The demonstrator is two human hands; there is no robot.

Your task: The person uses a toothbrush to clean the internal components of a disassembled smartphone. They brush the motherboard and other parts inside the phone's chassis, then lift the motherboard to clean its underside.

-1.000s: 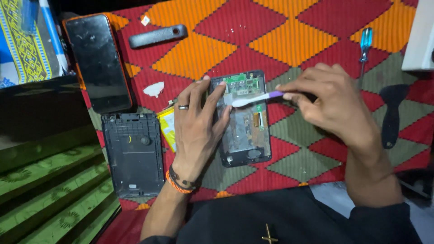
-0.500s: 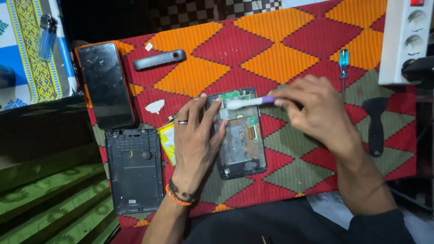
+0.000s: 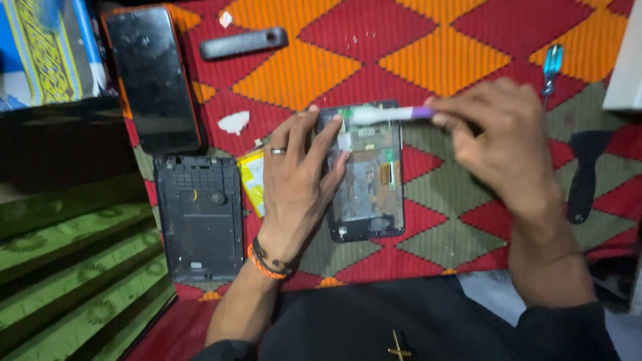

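Brush tip now at top edge of opened phone (image 3: 368,177), moved up vs earlier. R hand (image 3: 498,144) pinches white-purple brush (image 3: 388,114); L hand (image 3: 294,184) spread flat, pressing phone's left side on rug (image 3: 435,53).

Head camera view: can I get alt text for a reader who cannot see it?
A person's left hand steadies an opened phone on a red and orange patterned mat, while the right hand holds a white brush with a purple handle across its top end. A black back cover and a dark phone lie to the left.
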